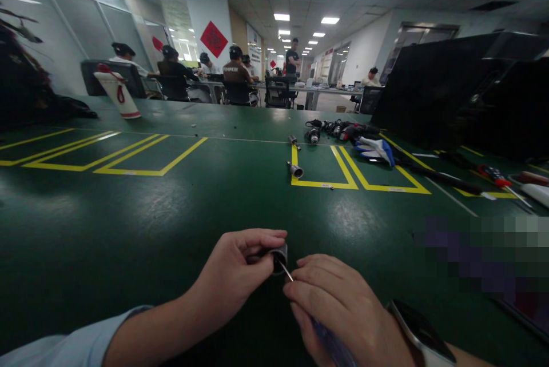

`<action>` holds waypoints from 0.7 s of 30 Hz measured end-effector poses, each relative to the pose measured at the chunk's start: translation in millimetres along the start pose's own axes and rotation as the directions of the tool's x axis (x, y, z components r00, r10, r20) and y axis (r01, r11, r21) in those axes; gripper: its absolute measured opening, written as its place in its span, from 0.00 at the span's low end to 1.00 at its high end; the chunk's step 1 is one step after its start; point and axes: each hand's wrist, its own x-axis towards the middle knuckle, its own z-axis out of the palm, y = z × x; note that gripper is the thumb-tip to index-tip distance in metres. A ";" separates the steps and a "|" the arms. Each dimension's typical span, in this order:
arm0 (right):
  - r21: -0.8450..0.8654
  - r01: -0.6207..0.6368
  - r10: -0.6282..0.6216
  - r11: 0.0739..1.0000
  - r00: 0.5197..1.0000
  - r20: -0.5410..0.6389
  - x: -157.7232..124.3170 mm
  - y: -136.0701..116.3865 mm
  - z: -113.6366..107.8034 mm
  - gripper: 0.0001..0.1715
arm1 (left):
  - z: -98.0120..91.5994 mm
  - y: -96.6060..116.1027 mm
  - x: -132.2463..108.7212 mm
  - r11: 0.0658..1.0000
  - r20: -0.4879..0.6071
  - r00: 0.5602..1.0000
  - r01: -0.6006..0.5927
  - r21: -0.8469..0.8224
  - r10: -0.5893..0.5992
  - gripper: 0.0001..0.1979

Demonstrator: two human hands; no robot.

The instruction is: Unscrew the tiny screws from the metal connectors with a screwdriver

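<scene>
My left hand (pixel 235 267) is closed around a small grey metal cylinder (pixel 282 252), its open end turned toward me and to the right. In my right hand (pixel 338 292) is a screwdriver (pixel 330 341) with a see-through purplish handle. Its thin shaft points up and left into the mouth of the cylinder; the tip is hidden inside. Both hands are low over the green table, close together. Beyond them lie a similar metal cylinder (pixel 295 170) and a smaller metal part (pixel 294 141), near a yellow tape outline.
Blue-and-white gloves (pixel 375 151) and a heap of cabled parts (pixel 330 128) lie at the back right. Further right are a red-and-black screwdriver (pixel 497 177) and dark monitors (pixel 433 87). A white cup (pixel 118 92) stands back left. Several people sit beyond the table.
</scene>
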 end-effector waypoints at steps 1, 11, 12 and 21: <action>0.000 0.004 -0.004 1.000 1.000 -0.004 0.0 -0.5 -0.9 0.12 | -0.1 0.7 0.0 1.000 -0.002 1.000 0.001 0.001 -0.001 0.10; -0.012 -0.013 0.012 1.000 1.000 -0.013 -2.3 0.4 0.4 0.13 | -0.2 2.2 0.2 1.000 -0.002 1.000 -0.006 0.000 0.006 0.10; -0.010 -0.013 0.013 1.000 1.000 -0.017 -2.3 0.8 1.2 0.13 | -0.2 1.4 0.5 1.000 -0.001 1.000 -0.013 -0.003 0.013 0.11; 0.004 -0.003 0.003 1.000 0.999 -0.037 -2.8 1.5 2.5 0.11 | -1.3 -2.8 2.4 0.999 -0.007 0.999 -0.044 -0.017 0.044 0.11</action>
